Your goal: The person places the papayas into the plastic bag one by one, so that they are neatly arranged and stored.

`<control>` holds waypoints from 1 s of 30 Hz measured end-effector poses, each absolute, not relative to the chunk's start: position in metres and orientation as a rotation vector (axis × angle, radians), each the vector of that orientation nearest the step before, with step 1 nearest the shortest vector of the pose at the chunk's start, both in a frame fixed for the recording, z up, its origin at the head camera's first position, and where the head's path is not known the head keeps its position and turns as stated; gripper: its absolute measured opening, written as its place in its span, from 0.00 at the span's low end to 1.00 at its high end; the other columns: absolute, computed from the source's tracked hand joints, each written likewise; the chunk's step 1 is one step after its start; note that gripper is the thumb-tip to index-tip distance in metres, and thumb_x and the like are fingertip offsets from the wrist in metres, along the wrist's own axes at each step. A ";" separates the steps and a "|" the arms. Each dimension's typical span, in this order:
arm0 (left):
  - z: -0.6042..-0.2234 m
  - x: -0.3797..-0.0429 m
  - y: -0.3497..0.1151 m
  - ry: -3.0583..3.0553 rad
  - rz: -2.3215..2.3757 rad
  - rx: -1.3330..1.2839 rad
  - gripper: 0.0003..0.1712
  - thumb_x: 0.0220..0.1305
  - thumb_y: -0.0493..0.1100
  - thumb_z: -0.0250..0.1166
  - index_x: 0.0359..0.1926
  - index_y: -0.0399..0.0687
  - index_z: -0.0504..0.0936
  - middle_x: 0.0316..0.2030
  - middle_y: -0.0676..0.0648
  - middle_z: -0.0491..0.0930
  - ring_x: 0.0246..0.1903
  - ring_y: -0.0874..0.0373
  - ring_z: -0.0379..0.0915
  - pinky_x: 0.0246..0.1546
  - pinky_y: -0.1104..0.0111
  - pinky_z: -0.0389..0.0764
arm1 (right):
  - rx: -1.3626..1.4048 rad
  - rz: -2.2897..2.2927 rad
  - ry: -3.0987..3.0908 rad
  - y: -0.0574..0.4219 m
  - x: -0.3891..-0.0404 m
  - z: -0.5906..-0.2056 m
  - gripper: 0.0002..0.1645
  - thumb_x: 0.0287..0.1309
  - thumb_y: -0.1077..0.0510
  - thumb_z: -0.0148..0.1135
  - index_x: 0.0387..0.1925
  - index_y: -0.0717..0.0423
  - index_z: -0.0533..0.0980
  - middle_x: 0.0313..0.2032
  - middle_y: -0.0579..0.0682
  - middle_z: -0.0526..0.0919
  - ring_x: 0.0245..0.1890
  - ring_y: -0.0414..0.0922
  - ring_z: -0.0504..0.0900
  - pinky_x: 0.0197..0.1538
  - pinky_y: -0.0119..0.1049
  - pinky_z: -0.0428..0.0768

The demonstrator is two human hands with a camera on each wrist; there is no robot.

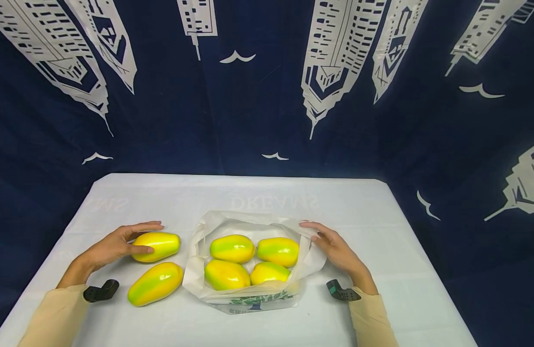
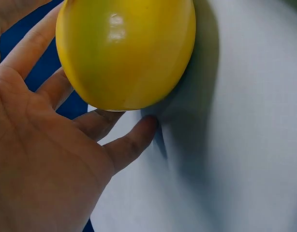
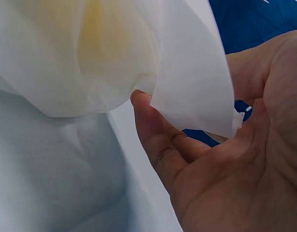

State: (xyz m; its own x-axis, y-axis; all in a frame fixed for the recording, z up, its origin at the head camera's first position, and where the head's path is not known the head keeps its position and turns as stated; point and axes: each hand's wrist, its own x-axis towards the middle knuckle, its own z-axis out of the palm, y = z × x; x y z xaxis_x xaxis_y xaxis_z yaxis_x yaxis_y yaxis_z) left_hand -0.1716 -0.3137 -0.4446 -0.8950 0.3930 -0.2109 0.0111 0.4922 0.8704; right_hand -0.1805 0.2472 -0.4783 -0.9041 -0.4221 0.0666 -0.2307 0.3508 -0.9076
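Observation:
My left hand (image 1: 115, 248) is around a yellow-green papaya (image 1: 163, 245) on the table, thumb on its near side and fingers along its far side. In the left wrist view the fingers are spread behind that papaya (image 2: 129, 53). A second loose papaya (image 1: 156, 285) lies just nearer to me. Right of these stands a white plastic bag (image 1: 197, 284), its mouth spread open, with several papayas (image 1: 232, 248) inside. My right hand (image 1: 336, 248) holds the bag's right rim. In the right wrist view the bag's edge (image 3: 197, 82) runs between thumb and fingers.
A white cloth (image 1: 401, 289) with faint lettering covers the table. Behind it hangs a dark blue curtain (image 1: 249, 111) printed with white buildings and birds. Small black devices (image 1: 101, 291) sit at both wrists. Green print shows on the bag's near side.

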 end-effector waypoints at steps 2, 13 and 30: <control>-0.446 -0.172 -0.313 2.358 1.370 0.330 0.39 0.59 0.43 0.72 0.70 0.40 0.70 0.75 0.34 0.57 0.73 0.27 0.45 0.64 0.26 0.56 | -0.592 -1.579 2.437 0.247 -0.180 -0.478 0.22 0.75 0.56 0.52 0.67 0.44 0.73 0.72 0.48 0.69 0.73 0.34 0.61 0.68 0.16 0.58; -0.451 -0.172 -0.315 2.351 1.356 0.319 0.36 0.61 0.45 0.72 0.69 0.42 0.73 0.71 0.36 0.66 0.68 0.52 0.64 0.66 0.59 0.73 | -0.590 -1.589 2.433 0.247 -0.180 -0.478 0.22 0.75 0.56 0.52 0.67 0.44 0.73 0.72 0.49 0.69 0.71 0.30 0.61 0.68 0.15 0.59; -0.440 -0.174 -0.310 2.492 1.268 0.290 0.31 0.64 0.51 0.69 0.67 0.52 0.76 0.64 0.43 0.76 0.55 0.66 0.71 0.57 0.69 0.74 | -0.592 -1.565 2.458 0.246 -0.180 -0.478 0.22 0.75 0.56 0.52 0.67 0.45 0.73 0.71 0.49 0.70 0.75 0.47 0.61 0.75 0.30 0.60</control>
